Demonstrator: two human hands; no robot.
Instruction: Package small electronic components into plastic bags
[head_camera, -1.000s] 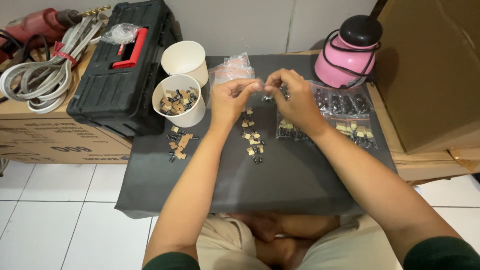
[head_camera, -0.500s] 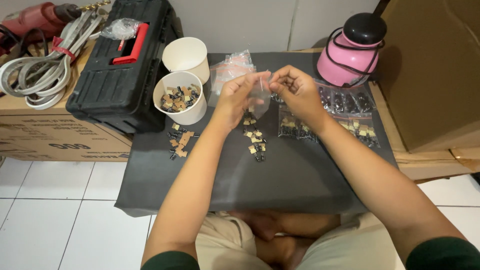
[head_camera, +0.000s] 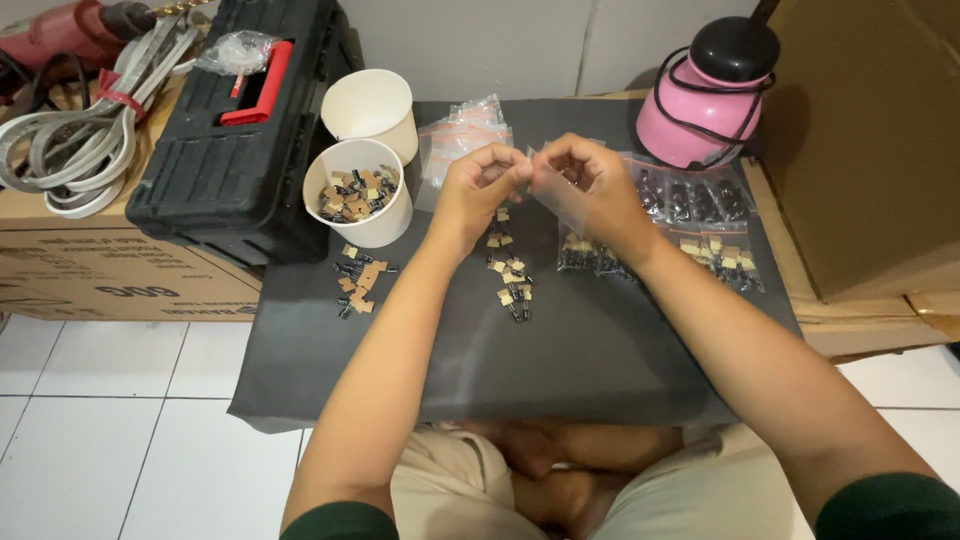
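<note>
Mid-frame, a loose row of small taped components (head_camera: 510, 280) lay on the dark mat (head_camera: 600, 350). Just above, left hand (head_camera: 478, 192) and right hand (head_camera: 590, 190) pinched a small clear plastic bag (head_camera: 548, 185) by its top edge — featherlight, limp, likely slippery. Behind, upper left — two white cups (head_camera: 365, 150).

This looks like a home workbench on a white tiled floor (head_camera: 120, 440). A black plastic toolbox (head_camera: 235, 130), red power drill (head_camera: 70, 30) and brown cardboard boxes (head_camera: 100, 270) suggest it.

Both arms stretch toward 12 o'clock. Left hand (head_camera: 478, 190) and right hand (head_camera: 590, 185) meet, fingertips pinched, knuckles up, wrists bent slightly.
</note>
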